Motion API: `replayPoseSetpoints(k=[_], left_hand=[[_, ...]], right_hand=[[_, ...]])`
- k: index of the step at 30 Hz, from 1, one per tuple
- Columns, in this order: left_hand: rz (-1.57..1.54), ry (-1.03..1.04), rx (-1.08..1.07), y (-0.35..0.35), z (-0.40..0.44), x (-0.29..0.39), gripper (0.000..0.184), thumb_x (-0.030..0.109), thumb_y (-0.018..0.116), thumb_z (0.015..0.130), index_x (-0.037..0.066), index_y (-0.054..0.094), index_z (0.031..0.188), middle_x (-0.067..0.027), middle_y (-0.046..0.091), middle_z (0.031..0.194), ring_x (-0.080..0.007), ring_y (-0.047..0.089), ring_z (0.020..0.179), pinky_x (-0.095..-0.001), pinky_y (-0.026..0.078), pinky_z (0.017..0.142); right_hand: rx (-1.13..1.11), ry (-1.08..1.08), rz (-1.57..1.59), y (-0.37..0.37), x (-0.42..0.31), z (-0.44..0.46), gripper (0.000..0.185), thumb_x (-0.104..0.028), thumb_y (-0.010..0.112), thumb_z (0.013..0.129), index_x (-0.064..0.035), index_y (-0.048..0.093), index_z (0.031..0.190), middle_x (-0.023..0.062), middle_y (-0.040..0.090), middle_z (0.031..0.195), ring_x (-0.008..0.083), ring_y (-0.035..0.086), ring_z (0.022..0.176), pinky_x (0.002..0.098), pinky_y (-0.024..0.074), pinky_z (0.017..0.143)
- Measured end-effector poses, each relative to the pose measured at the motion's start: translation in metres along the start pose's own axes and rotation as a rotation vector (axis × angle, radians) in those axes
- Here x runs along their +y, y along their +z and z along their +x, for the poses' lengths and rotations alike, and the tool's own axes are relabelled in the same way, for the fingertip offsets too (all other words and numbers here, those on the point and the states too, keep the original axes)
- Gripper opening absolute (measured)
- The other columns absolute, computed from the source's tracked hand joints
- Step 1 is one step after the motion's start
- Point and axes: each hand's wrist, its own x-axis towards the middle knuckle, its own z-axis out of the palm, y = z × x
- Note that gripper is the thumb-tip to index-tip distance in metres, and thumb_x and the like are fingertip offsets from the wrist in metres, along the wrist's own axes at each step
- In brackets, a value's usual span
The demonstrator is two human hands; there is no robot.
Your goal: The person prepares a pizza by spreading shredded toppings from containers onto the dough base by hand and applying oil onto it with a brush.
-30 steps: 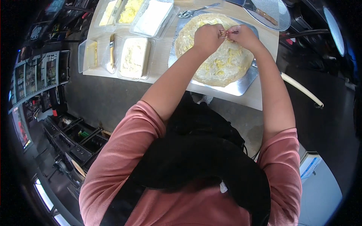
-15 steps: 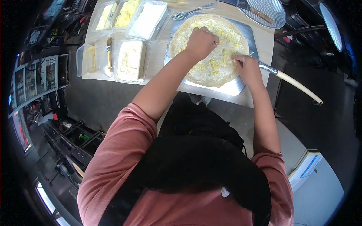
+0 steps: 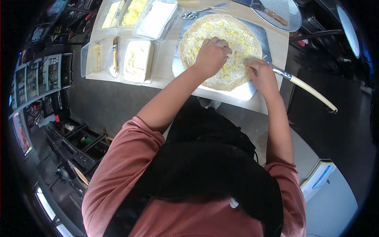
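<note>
A round pizza base (image 3: 215, 83) with pale spread and scattered yellow bits lies on a metal pizza peel (image 3: 246, 93), whose cream handle (image 3: 312, 91) points right. My left hand (image 3: 213, 57) is over the base's centre-left, fingers curled together; what they may hold is hidden. At the right rim, my right hand (image 3: 262, 77) has thumb and fingertips drawn together near the topping. Anything between them is too small to name. It is unclear whether either hand touches the base.
To the left stand a tub of creamy white food (image 3: 136, 65), a tub of white food (image 3: 160, 15), a tub of yellow shreds (image 3: 134, 12) and a brush (image 3: 115, 53). A spoon (image 3: 192, 15) lies behind the peel. A mesh strainer (image 3: 290, 14) sits at the back right.
My left hand has shifted slightly nearer to me and right, its fingers curled over the base. My right hand has moved a little right. The peel stays put.
</note>
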Motion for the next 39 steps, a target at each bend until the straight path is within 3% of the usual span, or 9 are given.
replayPoseSetpoints(k=[4, 10, 13, 16, 22, 26, 34, 37, 39], left_hand=[[0.003, -0.046, -0.031, -0.004, -0.009, 0.011, 0.012, 0.015, 0.068, 0.079, 0.015, 0.07, 0.091, -0.0001, 0.065, 0.099, -0.022, 0.058, 0.1, -0.0373, 0.041, 0.087], [-0.01, -0.04, -0.029, 0.01, -0.013, 0.007, 0.012, 0.012, 0.066, 0.079, 0.015, 0.07, 0.09, -0.001, 0.068, 0.093, -0.0219, 0.059, 0.097, -0.0377, 0.04, 0.086], [-0.044, -0.059, -0.015, 0.01, -0.016, 0.008, 0.012, 0.013, 0.067, 0.079, 0.015, 0.07, 0.09, -0.0022, 0.07, 0.091, -0.0223, 0.06, 0.096, -0.038, 0.039, 0.086], [-0.074, -0.08, -0.03, 0.003, -0.017, 0.013, 0.011, 0.015, 0.068, 0.08, 0.015, 0.071, 0.091, -0.0025, 0.069, 0.091, -0.0226, 0.059, 0.096, -0.0382, 0.039, 0.086], [-0.082, -0.111, 0.033, 0.0, -0.029, 0.019, 0.013, 0.017, 0.072, 0.078, 0.014, 0.071, 0.091, -0.002, 0.066, 0.096, -0.0233, 0.057, 0.101, -0.0398, 0.039, 0.087], [-0.106, -0.165, 0.067, 0.0, -0.043, 0.021, 0.016, 0.015, 0.073, 0.076, 0.013, 0.071, 0.092, -0.0021, 0.064, 0.102, -0.0243, 0.056, 0.102, -0.0402, 0.039, 0.089], [-0.143, -0.121, 0.131, 0.001, -0.058, 0.036, 0.019, 0.016, 0.071, 0.075, 0.014, 0.072, 0.095, -0.003, 0.06, 0.109, -0.0259, 0.052, 0.107, -0.0414, 0.038, 0.091], [-0.119, -0.062, 0.121, 0.002, -0.064, 0.039, 0.024, 0.015, 0.07, 0.075, 0.015, 0.072, 0.099, -0.0046, 0.059, 0.113, -0.0271, 0.052, 0.107, -0.043, 0.038, 0.09], [-0.099, -0.068, 0.122, 0.001, -0.071, 0.04, 0.028, 0.014, 0.069, 0.075, 0.015, 0.071, 0.103, -0.0054, 0.058, 0.114, -0.0276, 0.052, 0.107, -0.0436, 0.038, 0.09]], right_hand=[[0.074, 0.185, 0.148, -0.005, -0.007, -0.001, 0.013, 0.0, 0.065, 0.081, -0.0021, 0.071, 0.093, 0.0171, 0.069, 0.088, 0.0339, 0.067, 0.078, 0.039, 0.0528, 0.073], [-0.031, 0.147, 0.242, -0.005, 0.007, 0.022, 0.019, 0.003, 0.064, 0.083, -0.0012, 0.07, 0.101, 0.0167, 0.069, 0.089, 0.022, 0.069, 0.078, 0.0313, 0.0528, 0.071], [0.113, 0.081, 0.512, -0.001, 0.029, 0.033, 0.022, 0.005, 0.064, 0.082, -0.0004, 0.069, 0.102, 0.0145, 0.069, 0.088, 0.0189, 0.069, 0.079, 0.0292, 0.0526, 0.072], [0.057, 0.138, 0.423, -0.012, 0.028, 0.034, 0.025, 0.008, 0.063, 0.081, -0.0009, 0.069, 0.104, 0.0125, 0.069, 0.087, 0.0169, 0.069, 0.08, 0.0278, 0.0525, 0.072], [-0.124, -0.012, 0.026, -0.033, 0.015, 0.034, 0.026, 0.004, 0.065, 0.079, -0.0027, 0.068, 0.104, 0.0157, 0.069, 0.089, 0.0264, 0.069, 0.081, 0.0338, 0.0535, 0.074], [-0.208, 0.1, -0.056, -0.03, 0.009, 0.025, 0.025, -0.001, 0.066, 0.079, -0.0035, 0.067, 0.104, 0.0162, 0.069, 0.089, 0.0316, 0.068, 0.082, 0.0379, 0.0534, 0.074], [-0.162, 0.062, 0.061, -0.009, 0.008, 0.041, 0.018, -0.004, 0.067, 0.082, -0.003, 0.067, 0.1, 0.0174, 0.068, 0.093, 0.0335, 0.068, 0.084, 0.0384, 0.0534, 0.074], [-0.021, -0.041, 0.174, -0.013, 0.009, 0.031, 0.015, -0.005, 0.066, 0.083, -0.0029, 0.067, 0.098, 0.0181, 0.067, 0.097, 0.0348, 0.066, 0.087, 0.0391, 0.053, 0.075], [-0.012, 0.025, 0.031, -0.015, 0.009, 0.018, 0.014, -0.005, 0.066, 0.083, -0.0031, 0.068, 0.097, 0.0174, 0.067, 0.097, 0.035, 0.066, 0.088, 0.04, 0.053, 0.076]])
